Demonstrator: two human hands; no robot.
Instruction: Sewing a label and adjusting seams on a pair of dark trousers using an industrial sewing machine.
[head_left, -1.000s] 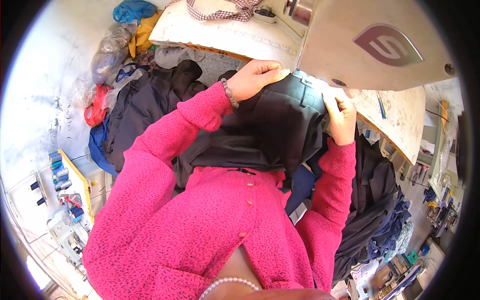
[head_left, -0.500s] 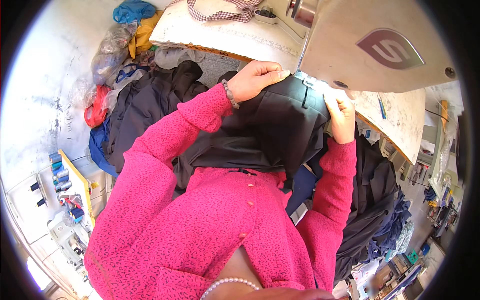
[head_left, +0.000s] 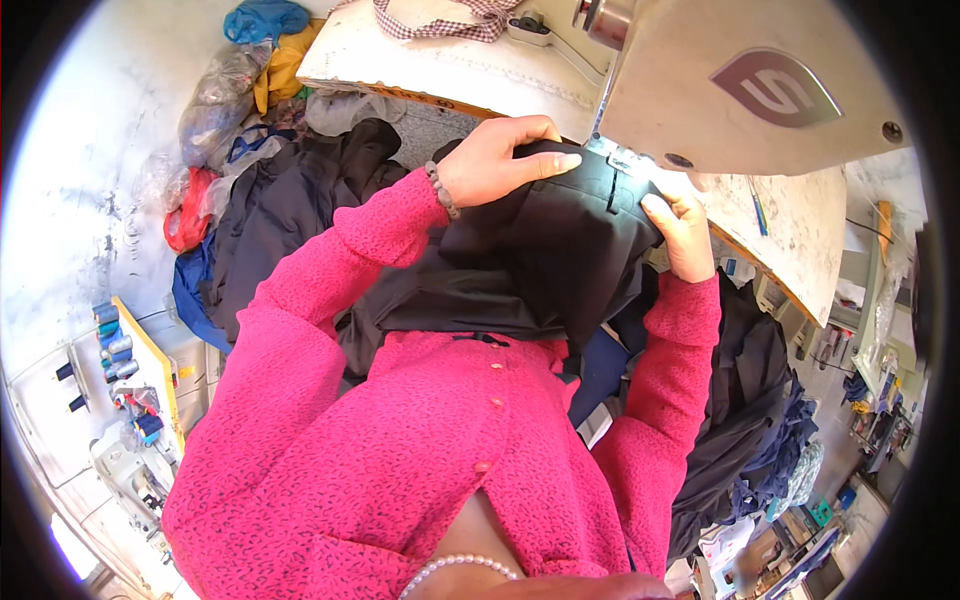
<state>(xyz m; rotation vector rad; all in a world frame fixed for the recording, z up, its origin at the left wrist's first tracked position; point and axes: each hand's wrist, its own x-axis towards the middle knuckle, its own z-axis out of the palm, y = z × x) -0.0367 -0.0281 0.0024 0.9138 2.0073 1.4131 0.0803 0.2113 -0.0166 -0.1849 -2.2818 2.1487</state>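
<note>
A pair of black trousers [head_left: 560, 240], as the waistband and belt loop [head_left: 613, 193] suggest, hangs from the table edge over my lap. The waistband lies under the lit needle area of a pale sewing machine [head_left: 680, 90]. My left hand [head_left: 500, 165] pinches the waistband left of the needle, thumb on top and fingers tucked behind the cloth. On the other side of the belt loop, my right hand [head_left: 682, 230] grips the waistband's edge with its thumb on the near face. The needle tip and the right fingertips are hidden by cloth, glare and the machine head.
A white worktable [head_left: 440, 65] carries a checked cloth strip [head_left: 440, 25] and a slim blue tool [head_left: 758, 212]. Dark garments [head_left: 290, 220] pile up at the left, more [head_left: 740, 400] at the right. Plastic bags [head_left: 215, 110] lean on the wall; thread spools [head_left: 115, 345] stand lower left.
My left hand has shifted slightly left, its thumb lying further over the waistband. My right hand has moved only a little, still on the trousers.
</note>
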